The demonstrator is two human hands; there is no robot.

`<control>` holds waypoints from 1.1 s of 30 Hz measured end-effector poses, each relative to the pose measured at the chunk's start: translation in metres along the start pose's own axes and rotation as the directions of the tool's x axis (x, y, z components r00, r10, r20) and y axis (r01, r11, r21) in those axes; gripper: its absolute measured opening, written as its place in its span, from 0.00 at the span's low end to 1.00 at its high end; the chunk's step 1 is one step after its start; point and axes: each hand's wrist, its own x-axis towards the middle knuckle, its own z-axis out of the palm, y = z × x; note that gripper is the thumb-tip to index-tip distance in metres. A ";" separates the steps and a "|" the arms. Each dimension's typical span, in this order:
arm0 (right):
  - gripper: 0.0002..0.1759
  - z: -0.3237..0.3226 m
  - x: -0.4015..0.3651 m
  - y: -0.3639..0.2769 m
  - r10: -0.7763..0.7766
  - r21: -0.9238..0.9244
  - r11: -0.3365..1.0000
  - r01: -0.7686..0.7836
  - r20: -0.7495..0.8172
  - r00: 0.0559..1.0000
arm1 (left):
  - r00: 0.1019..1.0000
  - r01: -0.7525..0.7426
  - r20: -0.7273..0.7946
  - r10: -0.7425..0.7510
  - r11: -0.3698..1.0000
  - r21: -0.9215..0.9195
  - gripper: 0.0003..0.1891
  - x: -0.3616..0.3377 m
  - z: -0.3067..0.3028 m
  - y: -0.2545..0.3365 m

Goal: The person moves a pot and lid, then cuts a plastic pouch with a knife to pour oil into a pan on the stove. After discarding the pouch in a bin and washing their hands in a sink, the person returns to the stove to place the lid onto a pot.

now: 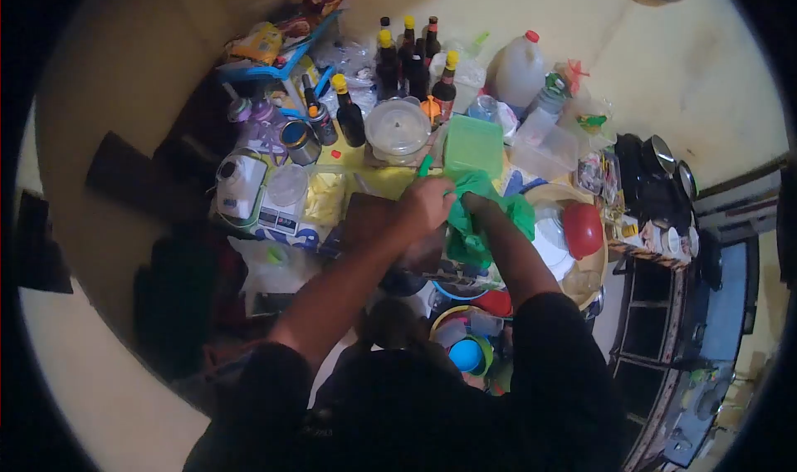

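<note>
My left hand (429, 204) is closed on the edge of a thin green plastic bag (471, 246), over the front of the cluttered table. A narrow green piece (426, 166) sticks up just beyond its knuckles. My right hand (476, 204) reaches down into the bag, whose folds cover its fingers. Just behind the hands lies a green-lidded container (474, 144). Below my left forearm is a dark brown board (365, 223). To the left of it, a clear container holds pale yellow pieces (325, 198).
A digital scale (281, 215) stands at the left, near a metal can (300, 142). Behind are a clear lidded bowl (398, 129) and several dark bottles (388, 67). At the right, a red bowl (583, 230) and white plates (550, 235) sit in a large basin (588, 279).
</note>
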 end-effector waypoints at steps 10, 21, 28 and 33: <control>0.16 -0.032 -0.060 -0.001 -0.133 0.098 0.980 0.171 -0.310 0.941 | 0.994 -0.016 -0.110 0.001 0.990 -0.141 0.08 0.088 -0.008 0.013; 0.04 -0.228 -0.126 -0.050 -0.085 -0.009 0.995 0.098 -0.571 0.816 | 0.962 0.233 0.037 -0.271 0.740 -0.631 0.12 0.109 0.025 0.012; 0.04 -0.342 -0.155 -0.080 -0.099 -0.002 0.980 0.201 -0.875 0.475 | 0.942 0.329 0.149 -0.300 0.745 -0.581 0.20 0.100 0.003 0.032; 0.04 -0.382 -0.192 -0.134 -0.141 -0.016 0.934 0.358 -0.935 0.326 | 0.925 0.092 -0.339 -0.171 0.967 -0.236 0.36 0.056 0.007 0.040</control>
